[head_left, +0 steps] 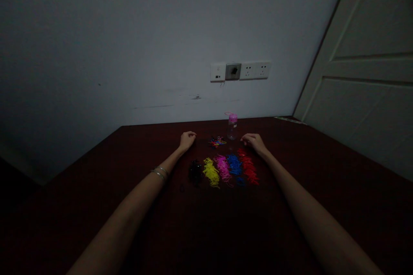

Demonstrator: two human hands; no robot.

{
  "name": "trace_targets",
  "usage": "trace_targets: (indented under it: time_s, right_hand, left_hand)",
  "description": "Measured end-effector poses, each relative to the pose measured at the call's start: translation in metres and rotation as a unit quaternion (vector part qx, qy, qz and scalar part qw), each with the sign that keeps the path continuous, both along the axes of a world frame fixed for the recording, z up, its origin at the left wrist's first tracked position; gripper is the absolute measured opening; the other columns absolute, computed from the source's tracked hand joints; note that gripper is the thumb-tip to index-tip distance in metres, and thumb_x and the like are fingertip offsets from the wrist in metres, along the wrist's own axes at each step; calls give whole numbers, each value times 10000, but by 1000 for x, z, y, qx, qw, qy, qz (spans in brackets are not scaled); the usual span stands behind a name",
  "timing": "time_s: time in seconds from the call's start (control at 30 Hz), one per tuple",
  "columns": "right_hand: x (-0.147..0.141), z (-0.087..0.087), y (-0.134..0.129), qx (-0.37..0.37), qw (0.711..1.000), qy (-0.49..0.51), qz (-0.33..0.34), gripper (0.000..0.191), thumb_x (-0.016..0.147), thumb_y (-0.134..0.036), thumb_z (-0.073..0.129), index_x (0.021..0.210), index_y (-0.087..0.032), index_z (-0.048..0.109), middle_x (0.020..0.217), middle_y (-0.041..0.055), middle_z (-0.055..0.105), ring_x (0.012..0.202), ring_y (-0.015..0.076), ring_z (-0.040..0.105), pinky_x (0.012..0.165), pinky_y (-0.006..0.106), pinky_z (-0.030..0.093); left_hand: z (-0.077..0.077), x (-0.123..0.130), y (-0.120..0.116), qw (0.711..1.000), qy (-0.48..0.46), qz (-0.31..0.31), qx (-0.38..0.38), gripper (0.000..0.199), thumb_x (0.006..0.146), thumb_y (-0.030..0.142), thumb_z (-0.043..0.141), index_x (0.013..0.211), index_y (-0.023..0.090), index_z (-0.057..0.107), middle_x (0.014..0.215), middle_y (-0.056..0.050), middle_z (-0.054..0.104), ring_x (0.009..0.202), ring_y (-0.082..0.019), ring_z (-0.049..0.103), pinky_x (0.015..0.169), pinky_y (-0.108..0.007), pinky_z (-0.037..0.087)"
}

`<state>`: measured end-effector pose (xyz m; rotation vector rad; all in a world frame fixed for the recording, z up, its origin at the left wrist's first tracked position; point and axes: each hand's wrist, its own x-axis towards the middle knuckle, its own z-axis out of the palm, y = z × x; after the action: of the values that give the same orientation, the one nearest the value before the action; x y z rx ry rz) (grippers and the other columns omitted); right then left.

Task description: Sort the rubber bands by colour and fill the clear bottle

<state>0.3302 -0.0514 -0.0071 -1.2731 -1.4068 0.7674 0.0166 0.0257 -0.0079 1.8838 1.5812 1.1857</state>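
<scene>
My left hand (188, 140) rests on the table with its fingers curled closed, and nothing shows in them. To its right lies a small mixed-colour pile of rubber bands (217, 142). My right hand (254, 141) also rests with curled, closed fingers, just above the red rubber bands (248, 166); I see nothing held. Between the hands, farther back, stands a clear bottle (232, 131) with a pink lid. Nearer to me, sorted piles run in a row: black bands (195, 172), yellow bands (211, 172), pink bands (223, 167), blue bands (234, 164), then the red ones.
The dark red-brown table (219, 227) meets a pale wall (155, 43) at the back. Wall sockets (254, 70) sit above the bottle. A panelled door (364, 77) stands at the right. The light is dim.
</scene>
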Motion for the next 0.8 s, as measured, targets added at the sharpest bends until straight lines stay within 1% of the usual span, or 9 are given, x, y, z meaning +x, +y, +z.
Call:
trace_targets:
  time_s: [0.07, 0.1, 0.2, 0.3, 0.43, 0.57, 0.7, 0.8]
  right_hand:
    - [0, 0, 0, 2, 1000, -1, 4, 235, 612, -319, 490, 571, -139, 636, 443, -17, 495, 431, 90, 383, 427, 214, 252]
    - [0, -1, 0, 4, 1000, -3, 5, 234, 615, -316, 491, 573, -138, 636, 443, -18, 496, 429, 89, 381, 427, 214, 252]
    - [-2, -1, -2, 15, 1000, -20, 3, 223, 628, -310, 498, 592, -137, 634, 437, -25, 492, 426, 91, 386, 433, 215, 266]
    - [-9, 0, -3, 43, 997, -56, 4, 196, 628, -297, 523, 632, -138, 638, 480, -20, 528, 466, 106, 436, 473, 221, 322]
    - [-22, 2, 2, 76, 988, -130, 24, 194, 629, -264, 538, 708, -143, 667, 601, 4, 607, 558, 125, 504, 552, 231, 382]
    - [-36, 4, 10, 89, 972, -202, 76, 250, 647, -186, 523, 840, -147, 677, 748, 27, 657, 641, 132, 551, 614, 233, 421]
    - [-47, 4, 14, 96, 952, -275, 91, 322, 665, -109, 525, 958, -161, 649, 915, 57, 662, 744, 151, 582, 705, 273, 453]
    - [-51, 6, 13, 110, 931, -333, 100, 340, 695, -112, 548, 1019, -180, 623, 1036, 77, 635, 889, 186, 582, 806, 324, 445]
  left_hand:
    - [-3, -3, 5, 998, -51, 37, -7, 225, 667, 132, 510, 794, 115, 695, 617, -34, 624, 606, -127, 546, 612, -214, 426]
    - [-3, -4, 7, 996, -70, 45, -11, 227, 669, 133, 509, 798, 112, 694, 609, -32, 624, 601, -126, 547, 610, -213, 426]
    - [-6, -5, 8, 995, -93, 39, -16, 224, 672, 138, 512, 801, 102, 691, 595, -29, 621, 586, -120, 544, 596, -207, 420]
    - [-9, -5, 8, 996, -89, 26, -14, 217, 675, 138, 512, 796, 100, 688, 606, -30, 623, 584, -115, 542, 589, -203, 415]
    - [-9, -4, 6, 996, -86, 21, -11, 203, 674, 138, 513, 772, 107, 688, 621, -33, 632, 611, -121, 556, 605, -205, 421]
    - [-6, -5, 3, 994, -103, 30, -17, 195, 663, 146, 516, 747, 115, 690, 624, -32, 639, 615, -124, 565, 607, -204, 425]
    - [-5, -7, 2, 988, -142, 48, -24, 218, 667, 163, 501, 768, 113, 688, 606, -22, 632, 580, -111, 554, 582, -195, 419]
    - [-6, -9, 1, 986, -155, 48, -26, 227, 673, 168, 496, 785, 104, 683, 605, -19, 627, 567, -104, 544, 562, -187, 410]
